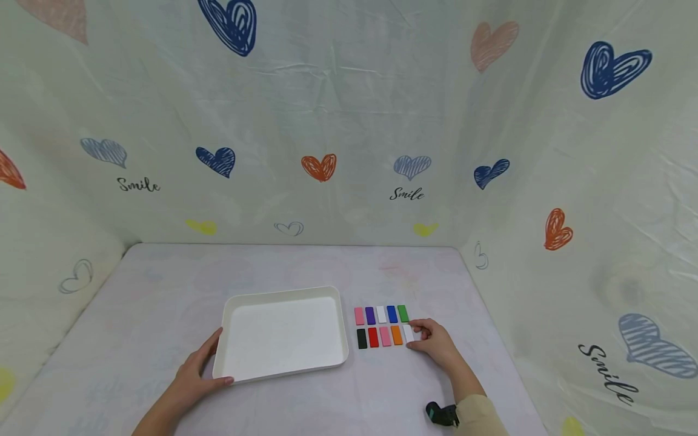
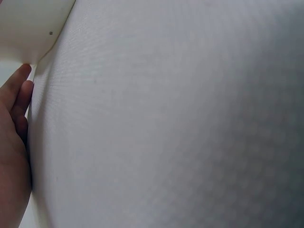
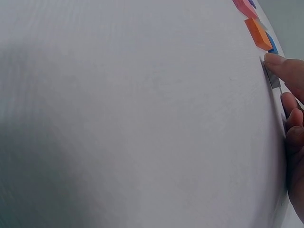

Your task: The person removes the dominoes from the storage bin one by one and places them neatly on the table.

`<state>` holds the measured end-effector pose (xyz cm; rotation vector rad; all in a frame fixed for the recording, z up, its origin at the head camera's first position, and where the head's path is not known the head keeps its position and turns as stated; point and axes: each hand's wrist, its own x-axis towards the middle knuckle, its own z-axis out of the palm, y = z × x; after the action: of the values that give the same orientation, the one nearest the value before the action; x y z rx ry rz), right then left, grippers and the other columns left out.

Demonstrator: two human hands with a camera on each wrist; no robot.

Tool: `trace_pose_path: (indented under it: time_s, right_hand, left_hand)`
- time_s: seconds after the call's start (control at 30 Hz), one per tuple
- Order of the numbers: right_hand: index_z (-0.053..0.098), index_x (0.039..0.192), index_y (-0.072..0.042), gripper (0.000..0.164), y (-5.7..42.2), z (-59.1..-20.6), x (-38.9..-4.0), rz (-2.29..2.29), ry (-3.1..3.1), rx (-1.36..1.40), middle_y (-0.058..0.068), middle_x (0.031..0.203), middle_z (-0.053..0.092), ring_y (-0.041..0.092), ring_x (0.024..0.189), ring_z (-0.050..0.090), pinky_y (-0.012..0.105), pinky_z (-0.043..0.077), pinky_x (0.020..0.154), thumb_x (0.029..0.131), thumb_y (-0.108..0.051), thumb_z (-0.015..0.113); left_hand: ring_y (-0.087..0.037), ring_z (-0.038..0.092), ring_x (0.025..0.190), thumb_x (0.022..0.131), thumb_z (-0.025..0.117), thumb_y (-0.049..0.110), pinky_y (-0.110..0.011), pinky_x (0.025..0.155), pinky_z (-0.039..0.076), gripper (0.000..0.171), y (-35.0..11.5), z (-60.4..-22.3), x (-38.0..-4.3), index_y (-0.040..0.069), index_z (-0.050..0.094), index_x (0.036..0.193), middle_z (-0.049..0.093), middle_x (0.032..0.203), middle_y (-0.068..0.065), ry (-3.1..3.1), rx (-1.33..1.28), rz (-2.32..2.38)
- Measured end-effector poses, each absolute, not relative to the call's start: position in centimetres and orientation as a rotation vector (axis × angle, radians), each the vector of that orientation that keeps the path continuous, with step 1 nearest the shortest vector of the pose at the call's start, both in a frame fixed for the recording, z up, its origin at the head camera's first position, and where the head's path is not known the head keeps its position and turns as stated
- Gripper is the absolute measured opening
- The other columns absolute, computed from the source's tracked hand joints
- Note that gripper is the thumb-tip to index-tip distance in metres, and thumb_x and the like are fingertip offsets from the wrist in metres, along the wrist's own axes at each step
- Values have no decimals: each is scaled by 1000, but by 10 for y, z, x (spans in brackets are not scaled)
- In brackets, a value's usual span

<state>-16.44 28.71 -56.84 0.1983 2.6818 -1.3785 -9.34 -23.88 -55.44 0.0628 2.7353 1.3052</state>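
Note:
A shallow white tray [image 1: 282, 370] lies on the table. At its front left corner rests my left hand [image 1: 191, 376], fingers along the left side and thumb at the front edge; the left wrist view shows its fairly straight fingers [image 2: 21, 83] by the tray's corner [image 2: 35, 23]. To the right of the tray, small coloured blocks form two rows. My right hand [image 1: 436, 345] pinches the white block [image 1: 408, 333] at the right end of the front row, thumb and forefinger at its two ends. Beside it is the orange block [image 1: 396, 335], also in the right wrist view.
Green [image 1: 403, 313], blue [image 1: 392, 314] and other blocks fill the back row. A black block [image 1: 362, 339] ends the front row near the tray. A dark device [image 1: 442, 415] is at the right wrist. A heart-printed curtain [image 1: 360, 121] surrounds the table [image 1: 272, 418].

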Motion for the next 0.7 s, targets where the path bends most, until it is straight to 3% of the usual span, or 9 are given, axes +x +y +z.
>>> trace_pose_path:
  time_s: [0.53,0.7]
  right_hand:
    - [65,121,-4,53,290,-563,-165,-1463,2636,199,5,94,57,19,79,48,25,41,63,72,-6,85]
    - [63,123,-6,57,292,-561,-159,-1460,2592,159,3,99,58,19,79,51,25,45,64,71,-5,86]
  left_hand:
    - [-52,33,130,72,86,30,-75,99,20,109,-238,-550,-95,6,19,155,44,139,-33,2728,82,1314]
    - [-57,29,131,75,83,30,-76,98,20,109,-239,-549,-94,2,14,155,37,144,-35,2708,145,1281]
